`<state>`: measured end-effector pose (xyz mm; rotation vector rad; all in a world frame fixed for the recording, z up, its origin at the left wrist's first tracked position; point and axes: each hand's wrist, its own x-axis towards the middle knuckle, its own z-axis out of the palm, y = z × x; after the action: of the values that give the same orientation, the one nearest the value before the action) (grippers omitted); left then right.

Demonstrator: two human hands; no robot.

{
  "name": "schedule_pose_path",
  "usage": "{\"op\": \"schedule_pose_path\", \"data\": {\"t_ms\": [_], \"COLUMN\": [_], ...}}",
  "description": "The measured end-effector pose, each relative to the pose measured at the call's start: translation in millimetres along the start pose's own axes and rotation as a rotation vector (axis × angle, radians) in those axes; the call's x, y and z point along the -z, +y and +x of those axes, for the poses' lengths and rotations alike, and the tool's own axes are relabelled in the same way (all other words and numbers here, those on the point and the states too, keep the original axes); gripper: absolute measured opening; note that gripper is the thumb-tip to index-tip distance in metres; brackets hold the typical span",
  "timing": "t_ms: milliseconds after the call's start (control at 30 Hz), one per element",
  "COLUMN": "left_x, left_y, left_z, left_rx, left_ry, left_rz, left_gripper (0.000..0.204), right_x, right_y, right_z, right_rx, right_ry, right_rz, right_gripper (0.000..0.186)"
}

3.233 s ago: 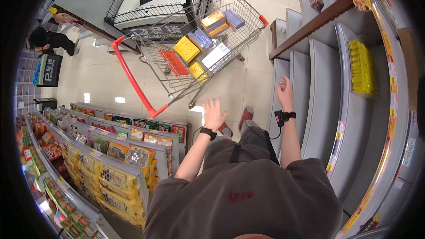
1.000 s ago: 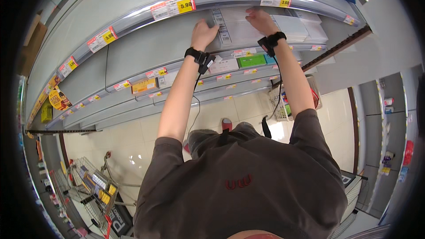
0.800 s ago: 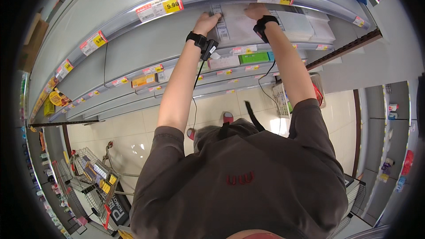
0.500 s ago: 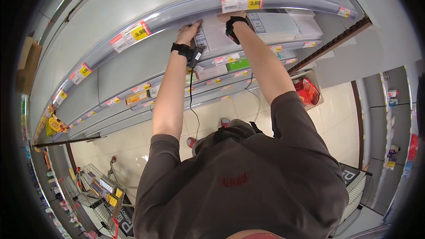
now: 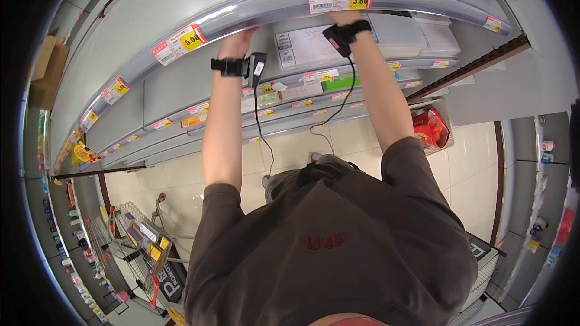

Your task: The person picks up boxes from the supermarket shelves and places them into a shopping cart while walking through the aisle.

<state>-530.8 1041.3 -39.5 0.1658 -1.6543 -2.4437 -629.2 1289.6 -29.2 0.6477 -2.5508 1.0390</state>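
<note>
A stack of white printed paper pads [image 5: 305, 47] with a blue-marked label at its left end lies on the shelf below the top one. To its left, apart from it, is my left hand [image 5: 237, 43], its thumb side showing and its fingertips cut off by the upper shelf's edge. My right hand [image 5: 345, 18] reaches over the back right of the stack. Its fingers are hidden beneath that same edge, so I cannot tell what they touch. Another stack of white paper [image 5: 396, 33] sits right of my right wrist. Each wrist wears a black strap with a cabled device.
The upper shelf's clear price rail [image 5: 266, 15] curves across in front of both hands. Lower shelves hold a green box [image 5: 341, 84] and an orange box [image 5: 193, 121]. A red bag in a basket [image 5: 432, 128] stands at right; a wire shopping cart [image 5: 136, 235] stands lower left.
My left hand has moved left, away from the paper stack's end. My right hand has shifted right, uncovering more of the stack. The whole view has shifted slightly.
</note>
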Motion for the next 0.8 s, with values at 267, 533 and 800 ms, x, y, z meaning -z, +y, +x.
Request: {"op": "schedule_pose_path", "data": {"t_ms": [267, 533, 800], "left_x": [-20.7, -38.7, -38.4], "left_y": [-45.7, -34.4, -38.9], "left_z": [-73.7, -83.8, -81.4], "left_rx": [-0.135, 0.229, 0.292], "left_ry": [0.028, 0.014, 0.037], "left_rz": [1.231, 0.546, 0.035], "left_gripper": [0.062, 0.063, 0.047], "right_x": [13.1, 14.7, 14.7], "right_y": [-25.0, -35.9, -48.5], "right_z": [-104.5, -129.9, -148.9], "right_rx": [0.094, -0.023, -0.02], "right_ry": [-0.112, 0.012, -0.032], "right_rz": [-0.71, -0.505, -0.357], "right_gripper": [0.047, 0.051, 0.062]}}
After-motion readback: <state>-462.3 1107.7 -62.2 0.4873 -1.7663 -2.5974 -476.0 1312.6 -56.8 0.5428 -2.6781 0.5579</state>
